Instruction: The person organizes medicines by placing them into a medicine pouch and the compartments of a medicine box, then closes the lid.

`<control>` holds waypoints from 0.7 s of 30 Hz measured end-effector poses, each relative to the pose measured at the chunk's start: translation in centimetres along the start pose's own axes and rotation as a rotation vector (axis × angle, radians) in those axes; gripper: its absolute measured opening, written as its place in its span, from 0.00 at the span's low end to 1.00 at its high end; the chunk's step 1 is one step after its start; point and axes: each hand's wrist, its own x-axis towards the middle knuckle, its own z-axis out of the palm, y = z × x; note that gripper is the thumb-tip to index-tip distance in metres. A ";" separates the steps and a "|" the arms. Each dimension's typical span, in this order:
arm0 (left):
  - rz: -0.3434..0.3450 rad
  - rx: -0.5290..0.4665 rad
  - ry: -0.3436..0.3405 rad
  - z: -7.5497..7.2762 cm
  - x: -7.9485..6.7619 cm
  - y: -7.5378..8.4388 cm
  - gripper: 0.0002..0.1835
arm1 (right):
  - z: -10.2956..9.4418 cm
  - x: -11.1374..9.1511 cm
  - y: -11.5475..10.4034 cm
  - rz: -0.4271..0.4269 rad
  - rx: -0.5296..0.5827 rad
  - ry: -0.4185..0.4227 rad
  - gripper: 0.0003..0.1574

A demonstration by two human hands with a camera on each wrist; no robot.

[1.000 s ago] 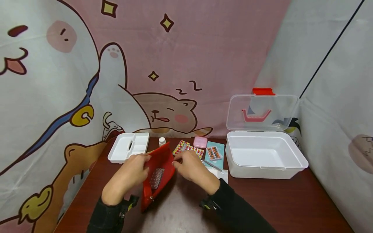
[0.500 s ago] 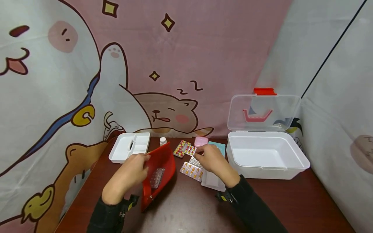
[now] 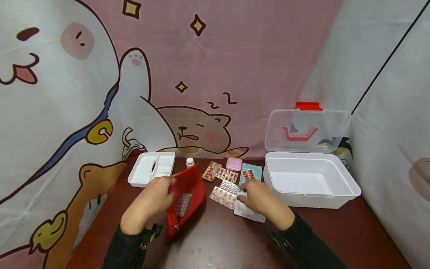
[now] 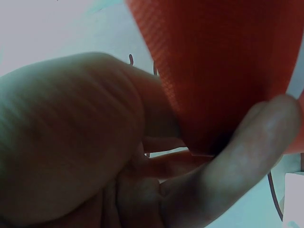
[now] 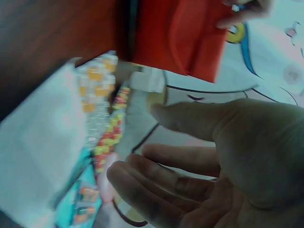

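My left hand (image 3: 156, 198) grips the red zip pouch (image 3: 193, 183) by its upper left edge and holds it tilted open on the table. A clear bubbled pack (image 3: 183, 204) lies inside. In the left wrist view, thumb and fingers (image 4: 251, 156) curl round the red fabric. My right hand (image 3: 258, 198) hovers over the white packet (image 3: 248, 212) and the light-blue packet (image 3: 256, 170); in the right wrist view its thumb and fingers (image 5: 156, 190) are apart with nothing between them. Beside it lie a yellow-capsule blister pack (image 3: 222, 197) and a silver-backed one (image 3: 229, 186).
Behind are red-and-yellow capsule blister packs (image 3: 226, 175), a pink case (image 3: 234, 163) and a white-capped bottle (image 3: 190, 162). An orange-pill blister pack (image 3: 248, 174) lies on the blue packet. A white divided tray (image 3: 165, 164) stands left; a white lidded box (image 3: 315, 200) stands open at right.
My right hand has moved away from the pouch, rightward over the blister packs to the white and blue packets. The left hand keeps its grip on the pouch.
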 end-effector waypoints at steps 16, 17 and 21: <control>0.031 0.032 0.018 0.2 0.2 0.0 0.22 | 3.8 -3.0 1.8 -0.025 -0.128 -0.129 0.35; 0.036 0.034 0.017 0.1 0.2 0.0 0.22 | 4.1 -3.1 1.8 -0.028 -0.140 -0.117 0.34; 0.028 0.034 0.017 0.2 0.2 0.0 0.23 | 4.8 -3.3 1.5 -0.037 -0.200 -0.074 0.29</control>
